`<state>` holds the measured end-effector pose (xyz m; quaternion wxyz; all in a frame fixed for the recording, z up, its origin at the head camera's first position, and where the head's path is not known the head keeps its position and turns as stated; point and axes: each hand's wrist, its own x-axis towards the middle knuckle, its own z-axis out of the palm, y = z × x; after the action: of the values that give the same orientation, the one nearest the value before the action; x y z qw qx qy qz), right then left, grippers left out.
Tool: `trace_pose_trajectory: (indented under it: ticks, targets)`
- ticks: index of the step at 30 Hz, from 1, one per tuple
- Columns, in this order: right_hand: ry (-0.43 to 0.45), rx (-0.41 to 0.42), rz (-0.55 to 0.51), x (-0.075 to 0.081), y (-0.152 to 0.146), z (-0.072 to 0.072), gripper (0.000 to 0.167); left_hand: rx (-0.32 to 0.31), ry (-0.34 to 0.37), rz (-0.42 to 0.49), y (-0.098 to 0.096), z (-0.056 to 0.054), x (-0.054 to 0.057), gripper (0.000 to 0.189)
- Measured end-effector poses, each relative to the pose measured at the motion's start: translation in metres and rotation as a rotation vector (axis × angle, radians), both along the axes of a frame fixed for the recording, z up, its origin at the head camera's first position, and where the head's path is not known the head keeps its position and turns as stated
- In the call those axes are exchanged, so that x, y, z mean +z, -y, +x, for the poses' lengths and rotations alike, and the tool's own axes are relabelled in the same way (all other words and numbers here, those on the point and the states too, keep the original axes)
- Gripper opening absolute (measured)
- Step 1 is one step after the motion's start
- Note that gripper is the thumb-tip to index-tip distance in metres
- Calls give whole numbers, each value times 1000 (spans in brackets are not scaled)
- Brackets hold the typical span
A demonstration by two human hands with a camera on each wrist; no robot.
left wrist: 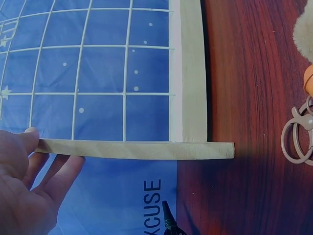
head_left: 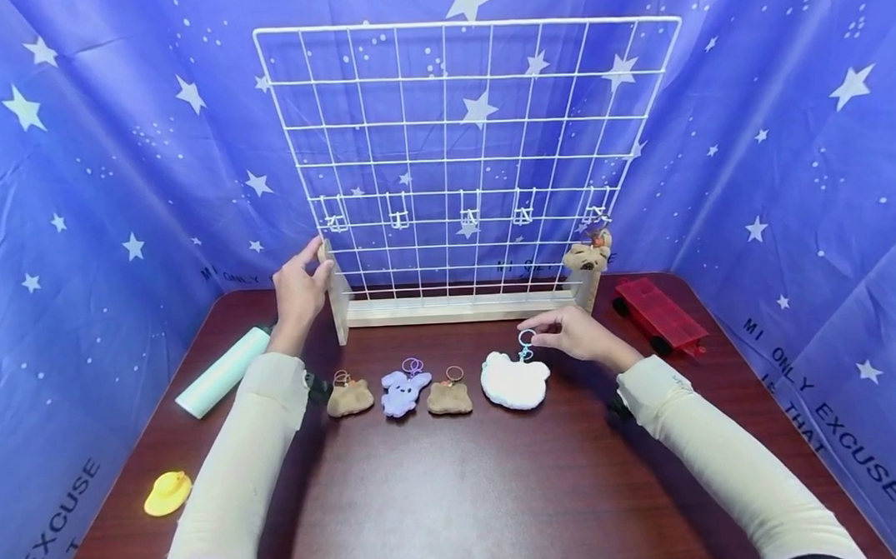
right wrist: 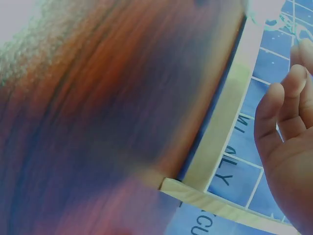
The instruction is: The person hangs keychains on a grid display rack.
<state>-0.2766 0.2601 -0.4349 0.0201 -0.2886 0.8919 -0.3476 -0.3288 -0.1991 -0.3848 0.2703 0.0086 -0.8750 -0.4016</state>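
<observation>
Pale-green bottle (head_left: 223, 374) left of both hands (head_left: 300, 293) (head_left: 574, 334)

Four plush keychains (head_left: 449, 398) sit before the wire grid rack (head_left: 457, 311), between a bottle (head_left: 225, 373) at left and a toy cart (head_left: 661, 310) at right.

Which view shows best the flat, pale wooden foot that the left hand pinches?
Left wrist view: the foot is close and large. The head view shows it smaller; the right wrist view, only the opposite foot.

The left arm (head_left: 234, 464) and right arm (head_left: 726, 459) extend forward, left grip (head_left: 301, 292) and right grip (head_left: 574, 334) both pinching.
</observation>
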Motion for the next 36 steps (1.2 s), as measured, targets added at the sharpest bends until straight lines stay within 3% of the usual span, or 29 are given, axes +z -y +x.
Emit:
trace_pose_trajectory:
  ticks: [10, 17, 30, 36]
  targets:
    - [16, -26, -6, 17, 2, -3, 27, 2, 11, 2, 2, 0, 0, 48]
    - [-37, -19, 8, 31, 2, -4, 27, 1, 8, 5, 1, -1, -1, 48]
    - [-20, -81, -21, 58, 1, -7, 28, -1, 3, 6, 0, 0, 0, 48]
    - [-97, -90, -25, 69, 1, -9, 28, 3, 0, 10, 0, 0, 0, 47]
